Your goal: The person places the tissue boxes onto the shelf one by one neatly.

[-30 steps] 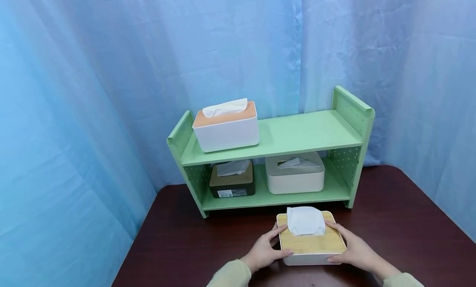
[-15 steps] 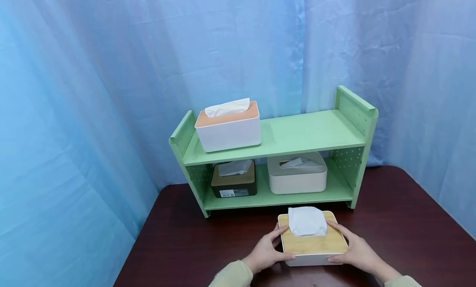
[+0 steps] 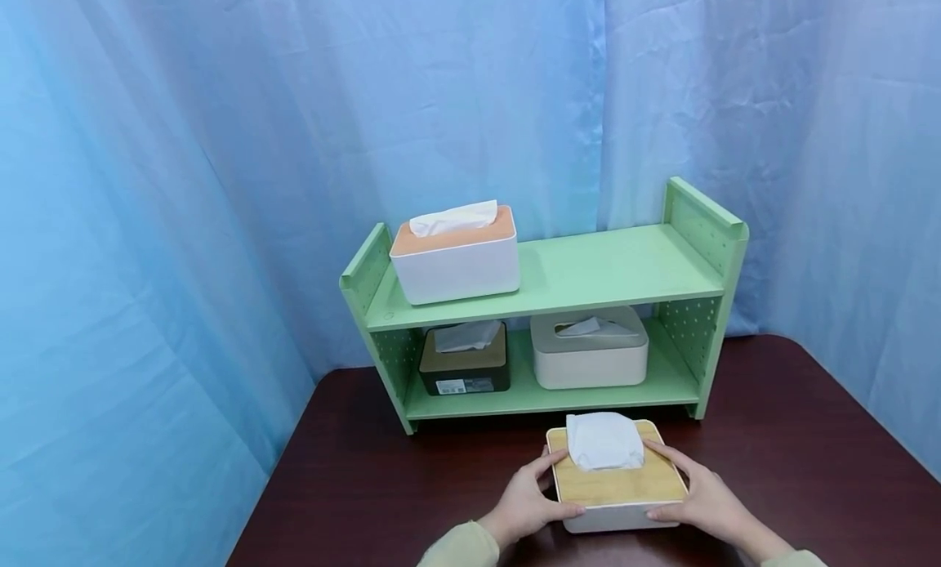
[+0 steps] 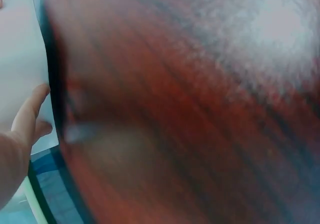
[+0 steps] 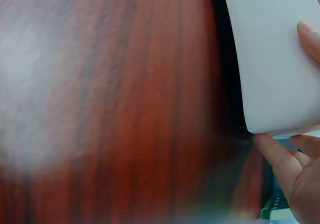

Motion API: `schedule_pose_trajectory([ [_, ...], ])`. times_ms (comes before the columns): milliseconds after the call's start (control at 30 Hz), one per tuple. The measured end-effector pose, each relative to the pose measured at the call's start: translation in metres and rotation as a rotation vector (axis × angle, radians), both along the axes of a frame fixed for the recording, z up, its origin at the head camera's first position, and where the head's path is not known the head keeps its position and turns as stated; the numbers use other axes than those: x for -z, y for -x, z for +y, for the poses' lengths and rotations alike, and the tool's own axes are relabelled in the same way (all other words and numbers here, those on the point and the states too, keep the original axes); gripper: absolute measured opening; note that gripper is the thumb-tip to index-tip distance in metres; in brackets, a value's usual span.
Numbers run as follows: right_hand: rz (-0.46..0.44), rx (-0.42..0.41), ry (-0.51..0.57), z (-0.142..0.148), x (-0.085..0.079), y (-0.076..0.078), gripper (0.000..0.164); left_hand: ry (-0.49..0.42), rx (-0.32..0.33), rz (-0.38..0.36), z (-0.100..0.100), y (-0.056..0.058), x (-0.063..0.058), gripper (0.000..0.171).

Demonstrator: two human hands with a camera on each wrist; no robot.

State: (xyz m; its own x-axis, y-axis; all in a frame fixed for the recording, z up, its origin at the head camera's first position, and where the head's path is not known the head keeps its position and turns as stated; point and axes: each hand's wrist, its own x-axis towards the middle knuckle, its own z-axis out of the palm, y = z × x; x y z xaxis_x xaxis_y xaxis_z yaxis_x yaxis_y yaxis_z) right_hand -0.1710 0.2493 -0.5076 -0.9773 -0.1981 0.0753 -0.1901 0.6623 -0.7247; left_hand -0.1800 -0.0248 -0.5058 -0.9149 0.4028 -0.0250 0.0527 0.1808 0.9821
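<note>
A white tissue box [image 3: 625, 485] with a bamboo-look lid and a white tissue sticking out is on the dark table, in front of the shelf. My left hand [image 3: 524, 502] grips its left side, thumb at the front and fingers along the side. On the opposite side, my right hand [image 3: 709, 502] holds it the same way. The left wrist view has the box's white wall [image 4: 25, 64] with fingers on it at the left edge. In the right wrist view, the fingers of my right hand [image 5: 300, 179] touch the box's lower corner. Some fingertips are hidden.
Behind the box stands a green two-tier shelf [image 3: 610, 265]. A white tissue box with an orange-brown lid [image 3: 459, 269] sits on its upper tier. Below are a dark brown tissue box [image 3: 470, 367] and a white tissue box with a grey lid [image 3: 591, 367]. Blue curtains [image 3: 441, 101] surround the table [image 3: 353, 469].
The head view has shifted slightly. Both hands keep their grip on the box, which stays in nearly the same place in front of the shelf.
</note>
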Motion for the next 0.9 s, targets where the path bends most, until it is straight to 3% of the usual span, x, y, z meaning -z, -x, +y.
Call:
schedule_pose_trajectory([
  [267,0.049,0.044,0.025,-0.008,-0.025,0.001,0.097,0.052,-0.014,0.145,-0.004,0.003,-0.025,0.072],
  [433,0.158,0.075,0.019,-0.010,-0.044,-0.003,0.093,0.005,-0.005,0.127,-0.005,0.001,-0.048,0.073],
  [600,0.270,0.075,0.086,-0.010,-0.063,-0.008,0.090,-0.060,-0.009,0.136,-0.008,-0.003,-0.070,0.073],
  [733,0.330,0.063,0.130,-0.013,-0.085,-0.013,0.089,-0.086,-0.033,0.178,-0.011,-0.007,-0.092,0.073],
  [900,0.363,0.063,0.133,-0.013,-0.122,-0.013,0.088,-0.056,-0.035,0.229,-0.013,-0.008,-0.131,0.073],
])
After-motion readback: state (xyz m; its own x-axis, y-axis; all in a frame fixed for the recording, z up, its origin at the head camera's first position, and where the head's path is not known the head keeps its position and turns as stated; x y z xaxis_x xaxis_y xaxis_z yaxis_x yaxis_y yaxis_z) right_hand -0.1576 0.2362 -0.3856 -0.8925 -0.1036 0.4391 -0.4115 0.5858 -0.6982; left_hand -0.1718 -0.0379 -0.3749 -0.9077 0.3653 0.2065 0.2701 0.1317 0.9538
